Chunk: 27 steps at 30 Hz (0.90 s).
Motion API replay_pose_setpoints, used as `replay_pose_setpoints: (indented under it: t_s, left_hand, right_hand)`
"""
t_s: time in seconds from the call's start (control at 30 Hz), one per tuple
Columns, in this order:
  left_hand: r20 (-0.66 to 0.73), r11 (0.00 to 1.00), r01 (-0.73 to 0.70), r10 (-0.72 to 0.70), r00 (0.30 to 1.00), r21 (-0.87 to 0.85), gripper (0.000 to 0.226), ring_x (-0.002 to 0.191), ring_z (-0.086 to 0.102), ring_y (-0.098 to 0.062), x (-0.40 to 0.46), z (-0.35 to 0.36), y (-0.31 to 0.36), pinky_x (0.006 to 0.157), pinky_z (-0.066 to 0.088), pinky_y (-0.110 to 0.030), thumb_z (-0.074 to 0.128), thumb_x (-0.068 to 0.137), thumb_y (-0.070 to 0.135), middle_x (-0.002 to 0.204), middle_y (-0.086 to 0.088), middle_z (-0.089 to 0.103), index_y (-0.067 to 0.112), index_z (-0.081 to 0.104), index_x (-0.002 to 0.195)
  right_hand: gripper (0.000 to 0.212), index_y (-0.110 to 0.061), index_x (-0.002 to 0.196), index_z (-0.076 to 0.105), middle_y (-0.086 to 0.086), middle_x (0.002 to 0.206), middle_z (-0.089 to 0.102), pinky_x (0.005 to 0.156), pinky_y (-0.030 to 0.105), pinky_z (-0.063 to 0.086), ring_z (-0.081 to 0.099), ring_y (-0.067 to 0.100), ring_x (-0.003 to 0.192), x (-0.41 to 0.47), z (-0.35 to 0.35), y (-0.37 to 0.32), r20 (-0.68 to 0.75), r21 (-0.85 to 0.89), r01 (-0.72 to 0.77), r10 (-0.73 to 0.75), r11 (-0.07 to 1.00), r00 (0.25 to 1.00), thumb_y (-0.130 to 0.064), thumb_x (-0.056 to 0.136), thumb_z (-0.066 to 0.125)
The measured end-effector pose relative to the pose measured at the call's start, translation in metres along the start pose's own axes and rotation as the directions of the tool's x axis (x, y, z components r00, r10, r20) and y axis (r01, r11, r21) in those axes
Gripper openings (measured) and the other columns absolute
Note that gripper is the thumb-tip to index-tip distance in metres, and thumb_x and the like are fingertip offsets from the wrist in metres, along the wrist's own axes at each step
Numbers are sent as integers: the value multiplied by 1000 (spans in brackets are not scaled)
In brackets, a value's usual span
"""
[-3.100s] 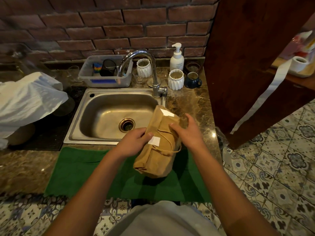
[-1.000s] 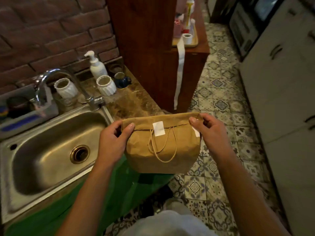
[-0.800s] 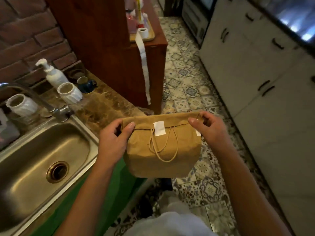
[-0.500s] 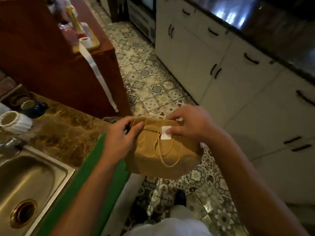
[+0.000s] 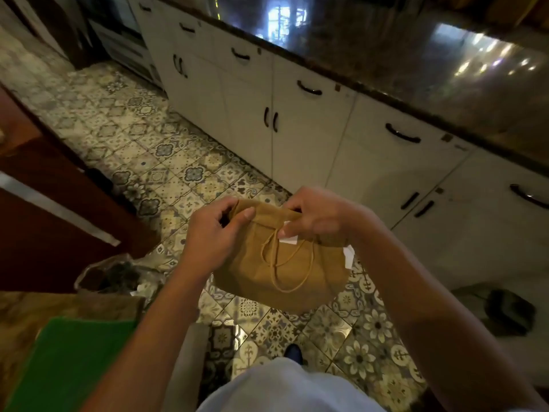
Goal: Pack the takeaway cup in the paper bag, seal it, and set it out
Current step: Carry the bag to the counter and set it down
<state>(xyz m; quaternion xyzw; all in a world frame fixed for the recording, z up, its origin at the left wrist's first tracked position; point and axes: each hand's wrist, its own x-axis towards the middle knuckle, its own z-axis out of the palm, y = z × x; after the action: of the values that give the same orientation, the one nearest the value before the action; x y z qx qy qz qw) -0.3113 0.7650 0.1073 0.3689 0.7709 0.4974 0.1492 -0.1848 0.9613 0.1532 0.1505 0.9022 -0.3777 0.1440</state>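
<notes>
A brown paper bag (image 5: 285,272) with its top folded over hangs in the air above the tiled floor, held by both hands. My left hand (image 5: 212,236) grips the folded top at its left corner. My right hand (image 5: 319,217) holds the top near the middle, its thumb pressing on a white sticker (image 5: 288,239) over the twine handles (image 5: 279,269). A second white sticker (image 5: 348,254) pokes out at the bag's right edge. The takeaway cup is hidden inside the bag.
White cabinets (image 5: 312,126) with dark handles stand ahead under a glossy dark stone counter (image 5: 416,55). A brown wooden cabinet (image 5: 44,203) is on the left. A green mat (image 5: 68,361) lies on the marble counter at bottom left. Patterned tiles (image 5: 166,150) cover the floor.
I have turned right, away from the sink, carrying the bag toward the white cabinets. My right hand slid from the bag's right corner to the middle sticker.
</notes>
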Motion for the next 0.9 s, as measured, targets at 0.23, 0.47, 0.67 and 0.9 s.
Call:
replay_pose_setpoints:
  t_s: [0.23,0.47,0.67,0.9]
  left_hand:
    - [112,995,-94,98,989,-40,4,76,66,-1,80,98,38,66,53,-22,68,88,44,86,16,72,42,71,91]
    - [232,982,-173,185,955,-71,13,72,67,-4,168,195,69,64,56,-32,68,84,55,76,14,71,42,69,86]
    - [348,958,-255,286,893,-132,5,77,64,5,262,266,105,62,49,-14,70,92,47,80,23,68,45,65,94]
    - [344,890,-319,425,837,-325,5,79,67,7,369,322,179,61,53,-20,62,85,62,88,30,70,62,66,89]
  right_hand:
    - [16,-25,79,73,-7,74,68,64,26,47,62,1,65,-34,-69,95,-126,120,-92,108,988,986,-32,94,75]
    - [15,-24,89,76,-9,75,68,62,22,50,66,6,67,-56,-123,175,-359,52,-235,238,970,903,-38,94,75]
    - [32,-27,104,75,-5,92,72,80,37,61,68,13,84,-91,-188,241,-531,103,-404,394,909,750,-53,87,73]
    - [49,-26,123,70,-3,109,75,86,37,62,74,15,102,-147,-252,281,-798,490,-86,487,867,355,-50,81,79]
